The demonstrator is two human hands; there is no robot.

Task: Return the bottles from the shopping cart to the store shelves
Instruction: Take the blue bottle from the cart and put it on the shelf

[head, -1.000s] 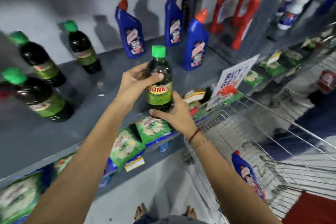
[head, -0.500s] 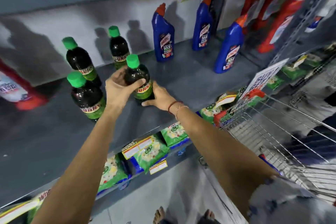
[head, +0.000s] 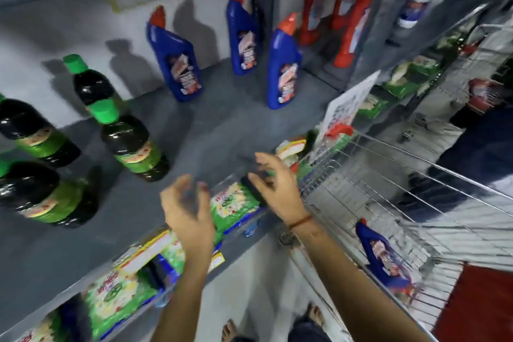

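Grey shelf (head: 227, 130) now carries released green-capped bottle (head: 130, 144), upright, cap up, right of three matching bottles. Shopping cart (head: 388, 183) right of shelf holds blue bottle (head: 384, 257), neck up-left. Left hand (head: 188, 208), right hand (head: 277, 186) pulled back to shelf edge, fingers spread, empty.

grey shelf (head: 222, 125) | four green-capped dark bottles (head: 130, 144) left | apparently three blue bottles (head: 177, 64) behind
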